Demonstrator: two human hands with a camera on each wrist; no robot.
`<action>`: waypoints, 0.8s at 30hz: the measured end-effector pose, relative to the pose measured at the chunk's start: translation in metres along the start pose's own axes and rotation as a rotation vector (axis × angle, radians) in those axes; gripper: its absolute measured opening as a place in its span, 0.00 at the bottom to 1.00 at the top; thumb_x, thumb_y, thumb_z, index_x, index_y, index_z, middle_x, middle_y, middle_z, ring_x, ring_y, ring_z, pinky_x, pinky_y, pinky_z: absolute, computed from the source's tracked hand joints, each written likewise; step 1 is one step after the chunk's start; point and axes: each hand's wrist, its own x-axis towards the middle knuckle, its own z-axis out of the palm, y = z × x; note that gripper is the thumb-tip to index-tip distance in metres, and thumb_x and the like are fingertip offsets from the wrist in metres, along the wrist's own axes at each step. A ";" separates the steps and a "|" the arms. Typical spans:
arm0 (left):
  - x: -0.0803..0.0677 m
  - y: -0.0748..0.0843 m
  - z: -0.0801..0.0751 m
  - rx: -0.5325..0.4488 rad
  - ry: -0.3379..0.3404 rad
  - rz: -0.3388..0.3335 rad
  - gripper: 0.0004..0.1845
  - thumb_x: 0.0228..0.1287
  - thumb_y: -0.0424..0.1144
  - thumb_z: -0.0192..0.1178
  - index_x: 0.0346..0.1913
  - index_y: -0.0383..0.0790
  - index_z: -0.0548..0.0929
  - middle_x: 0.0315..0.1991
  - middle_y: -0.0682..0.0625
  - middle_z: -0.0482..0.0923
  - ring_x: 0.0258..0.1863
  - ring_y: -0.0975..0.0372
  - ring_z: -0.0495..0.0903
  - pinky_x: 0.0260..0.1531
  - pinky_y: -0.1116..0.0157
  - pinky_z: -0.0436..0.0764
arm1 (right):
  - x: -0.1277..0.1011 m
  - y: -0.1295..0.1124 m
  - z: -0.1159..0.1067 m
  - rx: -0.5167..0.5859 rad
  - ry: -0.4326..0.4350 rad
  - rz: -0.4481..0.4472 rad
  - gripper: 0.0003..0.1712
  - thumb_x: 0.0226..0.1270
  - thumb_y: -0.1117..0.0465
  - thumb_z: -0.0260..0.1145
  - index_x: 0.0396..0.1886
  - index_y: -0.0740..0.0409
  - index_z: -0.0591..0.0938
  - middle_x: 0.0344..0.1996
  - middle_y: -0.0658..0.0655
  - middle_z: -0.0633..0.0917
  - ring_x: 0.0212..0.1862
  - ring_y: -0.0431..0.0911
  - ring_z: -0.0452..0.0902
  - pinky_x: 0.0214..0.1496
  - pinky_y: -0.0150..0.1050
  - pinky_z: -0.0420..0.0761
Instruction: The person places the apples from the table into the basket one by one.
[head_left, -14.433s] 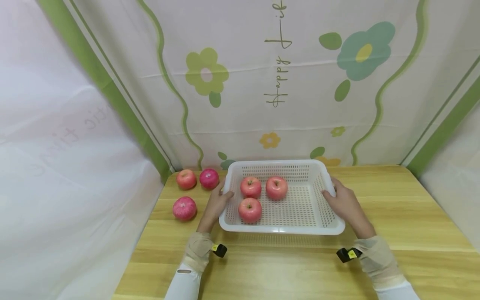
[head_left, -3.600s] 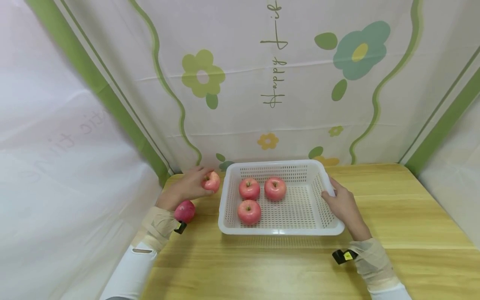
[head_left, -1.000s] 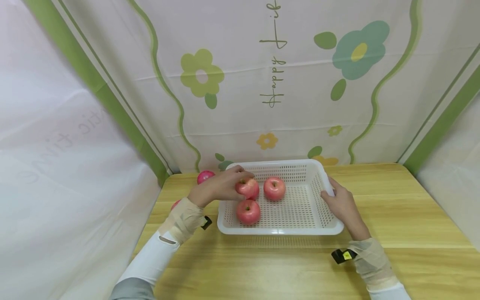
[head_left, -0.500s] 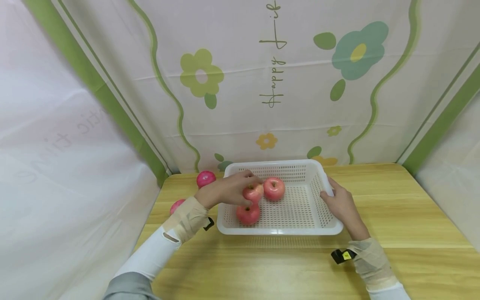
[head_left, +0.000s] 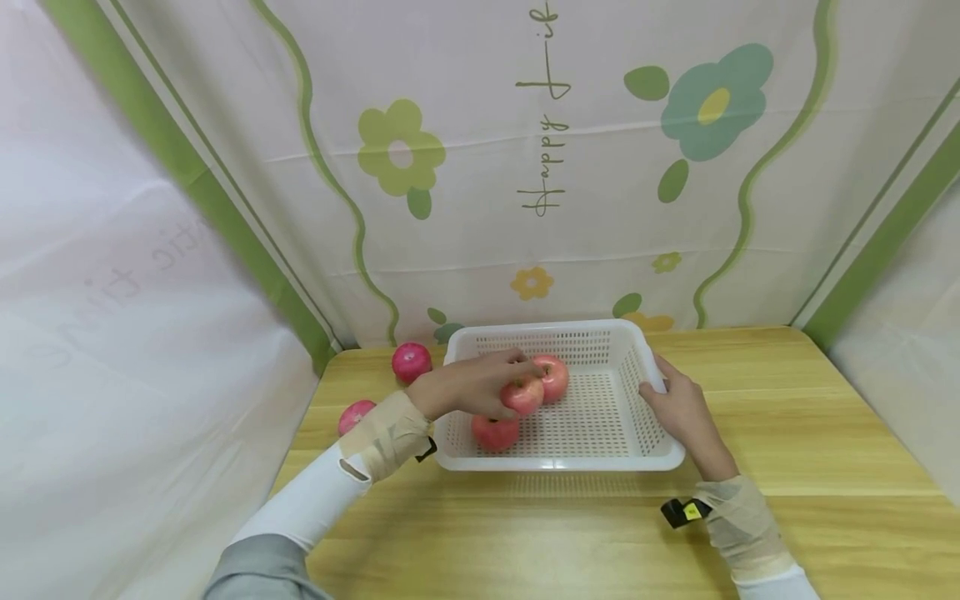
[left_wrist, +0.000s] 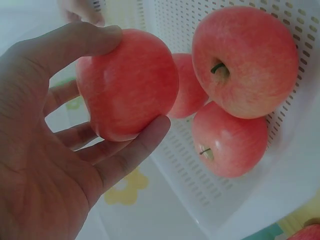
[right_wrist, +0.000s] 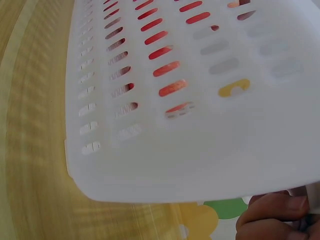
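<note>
My left hand (head_left: 480, 385) holds a red apple (head_left: 524, 396) between thumb and fingers over the white perforated plastic basket (head_left: 555, 463). In the left wrist view, this held apple (left_wrist: 127, 85) appears apart from the fingertips' far side, with three more apples beyond it in the basket. Two of those show in the head view: one apple (head_left: 555, 377) behind the held one and another apple (head_left: 495, 433) nearer the front; the third is hidden under my left hand. My right hand (head_left: 684, 412) grips the basket's right rim, thumb inside. The right wrist view shows that hand (right_wrist: 272, 215) at the rim.
Two round magenta-pink fruits lie on the wooden table (head_left: 570, 542) left of the basket: one fruit (head_left: 412, 362) at the back, another fruit (head_left: 355, 415) partly hidden by the left wrist. A flower-printed curtain (head_left: 465, 208) stands behind the table, with white cloth at both sides.
The left hand took an apple from the table at the left, brought it over the basket, then shifted it right and slightly nearer. The right hand stays on the rim.
</note>
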 end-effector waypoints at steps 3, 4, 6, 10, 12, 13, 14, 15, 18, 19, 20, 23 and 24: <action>0.004 0.001 0.002 0.020 -0.009 0.019 0.39 0.65 0.45 0.73 0.79 0.50 0.72 0.70 0.47 0.72 0.60 0.60 0.75 0.62 0.62 0.81 | 0.000 0.000 0.000 -0.003 -0.001 0.006 0.42 0.82 0.59 0.55 0.87 0.63 0.51 0.60 0.85 0.79 0.38 0.59 0.92 0.30 0.44 0.91; 0.006 0.001 0.003 0.029 -0.010 0.030 0.39 0.65 0.45 0.73 0.78 0.49 0.72 0.70 0.47 0.72 0.61 0.59 0.75 0.64 0.62 0.81 | 0.000 -0.001 0.000 -0.001 -0.001 0.010 0.42 0.82 0.59 0.56 0.87 0.62 0.51 0.60 0.85 0.79 0.38 0.59 0.92 0.30 0.44 0.91; 0.009 0.001 0.005 0.047 -0.009 0.051 0.39 0.64 0.46 0.74 0.77 0.49 0.73 0.71 0.45 0.72 0.63 0.58 0.76 0.65 0.61 0.81 | 0.000 -0.001 0.000 -0.004 -0.001 0.012 0.42 0.82 0.59 0.56 0.87 0.62 0.51 0.61 0.85 0.79 0.38 0.59 0.92 0.30 0.44 0.91; 0.013 0.002 0.009 0.094 -0.004 0.076 0.38 0.63 0.46 0.75 0.75 0.50 0.74 0.71 0.44 0.72 0.65 0.57 0.77 0.67 0.60 0.80 | 0.001 -0.001 0.001 0.000 -0.001 0.012 0.42 0.81 0.60 0.55 0.87 0.61 0.50 0.61 0.85 0.79 0.39 0.60 0.92 0.31 0.45 0.92; 0.014 0.003 0.010 0.111 -0.004 0.074 0.38 0.62 0.46 0.76 0.75 0.51 0.75 0.71 0.44 0.73 0.64 0.57 0.78 0.66 0.60 0.81 | 0.001 0.000 0.001 0.002 -0.004 0.013 0.42 0.81 0.59 0.55 0.88 0.61 0.50 0.62 0.85 0.78 0.39 0.60 0.92 0.31 0.45 0.92; 0.015 0.003 0.010 0.118 -0.002 0.074 0.38 0.62 0.46 0.76 0.74 0.51 0.75 0.71 0.44 0.73 0.64 0.56 0.78 0.65 0.59 0.82 | 0.001 0.000 0.001 0.004 -0.005 0.012 0.42 0.81 0.59 0.55 0.88 0.61 0.50 0.62 0.85 0.78 0.39 0.60 0.92 0.31 0.45 0.92; 0.015 0.003 0.011 0.124 -0.001 0.077 0.37 0.62 0.46 0.76 0.74 0.52 0.75 0.70 0.45 0.73 0.63 0.57 0.79 0.64 0.59 0.82 | 0.002 0.000 0.002 0.004 -0.005 0.014 0.42 0.81 0.59 0.55 0.88 0.61 0.50 0.62 0.85 0.78 0.40 0.60 0.92 0.31 0.45 0.92; 0.016 0.004 0.011 0.127 0.001 0.078 0.36 0.62 0.46 0.76 0.73 0.52 0.76 0.69 0.45 0.73 0.61 0.56 0.79 0.63 0.59 0.83 | 0.002 0.001 0.002 0.004 -0.006 0.015 0.42 0.81 0.59 0.55 0.88 0.61 0.50 0.62 0.85 0.78 0.40 0.60 0.92 0.31 0.45 0.92; 0.017 0.005 0.012 0.131 0.002 0.090 0.35 0.63 0.48 0.75 0.73 0.53 0.76 0.70 0.45 0.73 0.62 0.56 0.79 0.63 0.59 0.82 | 0.002 0.001 0.002 0.000 -0.002 0.013 0.42 0.81 0.59 0.55 0.88 0.61 0.50 0.62 0.85 0.78 0.39 0.60 0.92 0.31 0.45 0.92; 0.018 0.005 0.012 0.126 0.000 0.095 0.34 0.64 0.48 0.74 0.72 0.53 0.76 0.70 0.45 0.73 0.63 0.56 0.78 0.64 0.58 0.82 | 0.003 0.001 0.002 -0.001 0.001 0.013 0.42 0.81 0.59 0.55 0.88 0.61 0.50 0.62 0.85 0.78 0.39 0.60 0.92 0.31 0.45 0.92; 0.019 0.005 0.012 0.120 -0.006 0.101 0.34 0.64 0.48 0.74 0.73 0.52 0.76 0.70 0.45 0.72 0.65 0.56 0.78 0.66 0.58 0.81 | 0.003 0.002 0.002 -0.003 0.002 0.014 0.42 0.81 0.59 0.55 0.88 0.61 0.50 0.62 0.85 0.78 0.39 0.60 0.92 0.31 0.45 0.92; 0.021 0.005 0.012 0.096 -0.027 0.106 0.35 0.64 0.47 0.75 0.74 0.52 0.75 0.72 0.46 0.71 0.67 0.56 0.76 0.69 0.58 0.79 | 0.003 0.002 0.002 -0.004 0.006 0.014 0.42 0.81 0.59 0.55 0.87 0.61 0.51 0.61 0.85 0.79 0.39 0.59 0.92 0.31 0.45 0.92; 0.022 0.005 0.012 0.090 -0.034 0.107 0.36 0.64 0.47 0.75 0.74 0.52 0.75 0.72 0.46 0.71 0.67 0.56 0.76 0.69 0.59 0.79 | 0.003 0.002 0.002 -0.003 0.005 0.013 0.42 0.81 0.59 0.55 0.88 0.61 0.51 0.61 0.85 0.79 0.39 0.59 0.92 0.31 0.45 0.92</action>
